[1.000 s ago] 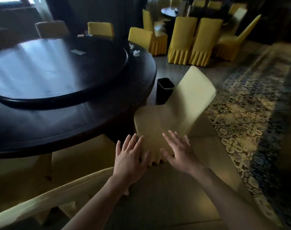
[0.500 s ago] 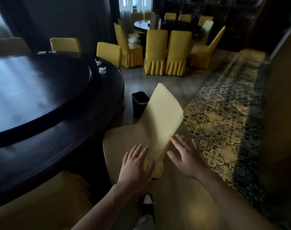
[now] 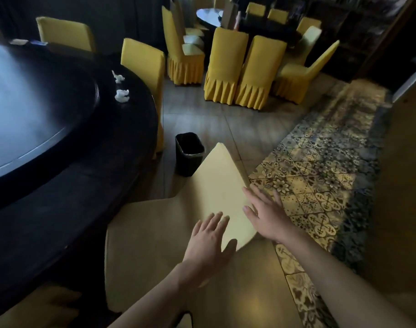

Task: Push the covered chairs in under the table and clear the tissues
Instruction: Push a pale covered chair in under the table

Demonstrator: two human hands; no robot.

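A pale yellow covered chair point(image 3: 216, 192) stands just right of the dark round table point(image 3: 67, 185), its seat beside the table's rim. My left hand point(image 3: 210, 242) lies flat with spread fingers on the near end of the chair's backrest. My right hand point(image 3: 265, 213) is open at the backrest's right edge, fingers straight. Two crumpled white tissues point(image 3: 122, 95) point(image 3: 118, 77) lie on the table's far right rim. Another yellow chair point(image 3: 144, 65) stands behind them against the table.
A black waste bin point(image 3: 189, 153) stands on the floor just beyond the chair. A glossy turntable point(image 3: 29, 110) covers the table's middle. More yellow chairs point(image 3: 244, 72) ring a second table at the back. A patterned carpet point(image 3: 325, 166) runs along the right.
The view has swung right and closer to the chair. Both hands went from near its seat front to its backrest; the left rests on it, the right is at its edge.
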